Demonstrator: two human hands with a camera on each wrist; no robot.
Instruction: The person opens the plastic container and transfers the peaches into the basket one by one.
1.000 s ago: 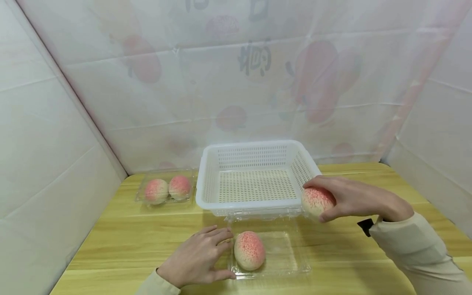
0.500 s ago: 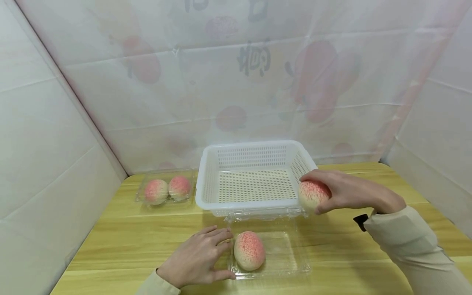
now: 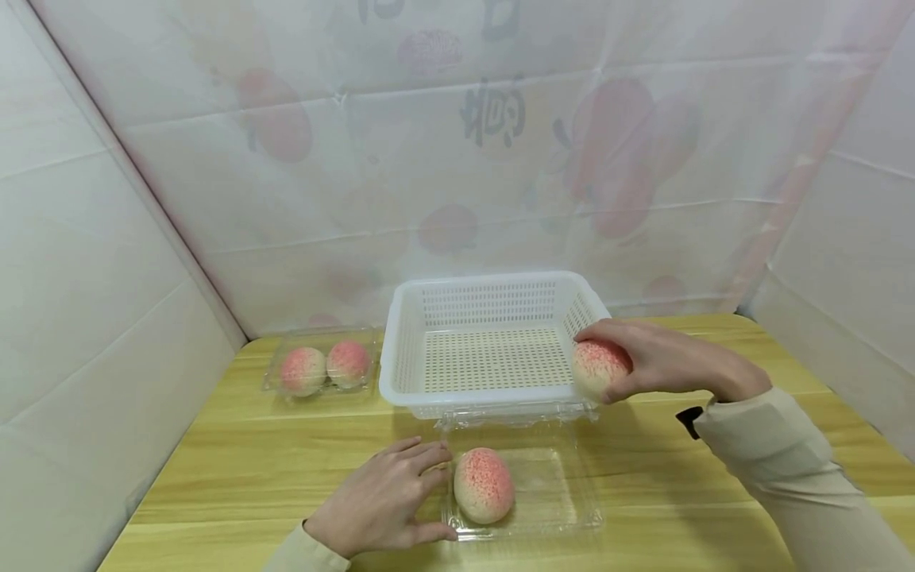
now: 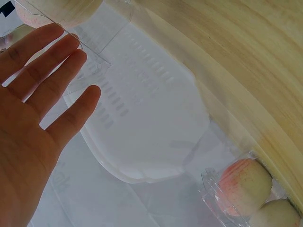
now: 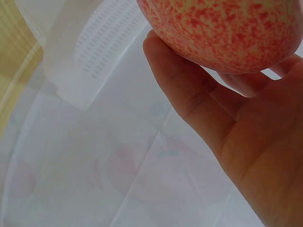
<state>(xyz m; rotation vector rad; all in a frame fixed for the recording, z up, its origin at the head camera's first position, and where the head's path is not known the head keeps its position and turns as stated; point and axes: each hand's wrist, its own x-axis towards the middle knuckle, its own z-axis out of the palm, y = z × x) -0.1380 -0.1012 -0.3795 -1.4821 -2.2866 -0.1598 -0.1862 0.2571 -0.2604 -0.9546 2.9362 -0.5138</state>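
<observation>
My right hand (image 3: 654,361) grips a pink-and-cream peach (image 3: 599,369) in the air at the right front corner of the white basket (image 3: 493,397); the right wrist view shows its speckled red skin (image 5: 227,33) close up. Another peach (image 3: 484,486) sits in the left half of an open clear plastic clamshell box (image 3: 546,485) in front of the basket. At that box's left edge rests my left hand (image 3: 386,496), its fingers fairly straight and spread, touching or nearly touching the plastic. In the left wrist view the left hand (image 4: 35,109) holds nothing.
A second clear box (image 3: 286,343) with two peaches (image 3: 325,369) stands left of the basket on the wooden table (image 3: 300,461). White fabric walls (image 3: 393,175) with faded fruit prints enclose the back and sides.
My right hand has carried the peach a short way left and slightly up, along the basket's right front corner. The left hand and the boxes have stayed put.
</observation>
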